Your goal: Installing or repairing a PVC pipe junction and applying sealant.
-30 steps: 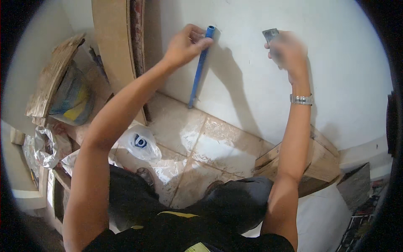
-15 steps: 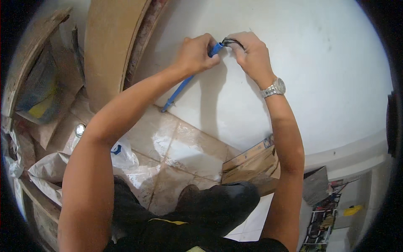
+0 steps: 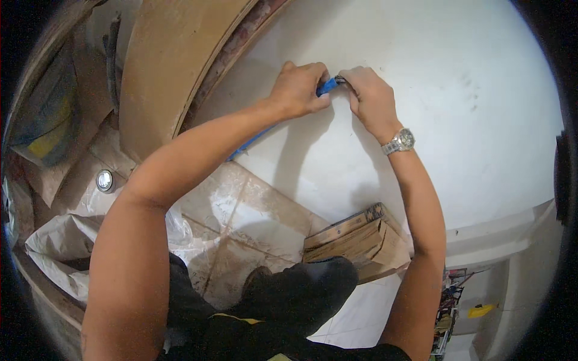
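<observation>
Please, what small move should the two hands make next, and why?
Probably the right hand should turn slightly, working the dark piece against the end of the blue pipe: its fingers pinch the piece right there, while the left hand grips the pipe close below that end.

Could pass freely R of right hand (image 3: 372,101) along white wall (image 3: 475,132), also btwn left forearm (image 3: 211,135) & right forearm (image 3: 414,189) down to tiled floor (image 3: 259,198). Was blocked btwn hands by upper end of blue pipe (image 3: 327,86), & up-L of left hand (image 3: 300,90) by tall brown board (image 3: 180,66). Got tight low R, w/ brown box (image 3: 358,243) filling space btwn right forearm & dark-clad knee (image 3: 328,283).
</observation>
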### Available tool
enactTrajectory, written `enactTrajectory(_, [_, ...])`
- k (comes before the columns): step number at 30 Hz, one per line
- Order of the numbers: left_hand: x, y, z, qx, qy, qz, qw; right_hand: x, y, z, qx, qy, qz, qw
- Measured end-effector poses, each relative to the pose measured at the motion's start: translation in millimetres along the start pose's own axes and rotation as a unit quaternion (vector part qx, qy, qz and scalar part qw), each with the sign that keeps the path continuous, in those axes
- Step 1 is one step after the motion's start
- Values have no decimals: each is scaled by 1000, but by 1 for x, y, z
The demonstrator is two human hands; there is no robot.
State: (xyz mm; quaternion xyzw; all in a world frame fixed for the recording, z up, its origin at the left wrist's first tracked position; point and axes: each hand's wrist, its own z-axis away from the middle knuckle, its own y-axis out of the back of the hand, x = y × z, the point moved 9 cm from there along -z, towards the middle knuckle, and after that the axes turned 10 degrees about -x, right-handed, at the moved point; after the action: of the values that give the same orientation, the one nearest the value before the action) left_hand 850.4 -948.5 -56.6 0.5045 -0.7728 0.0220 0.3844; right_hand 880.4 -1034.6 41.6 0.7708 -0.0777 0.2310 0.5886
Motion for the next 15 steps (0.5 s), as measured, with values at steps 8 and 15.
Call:
enactTrajectory(8, [3, -8, -5, -29, 4, 27, 999, 29, -10, -26, -173, -132, -45, 975])
enactTrajectory(15, [-5, -7, -2, -42, 14, 7, 999, 14, -12, -54, -135, -321, -541, 765])
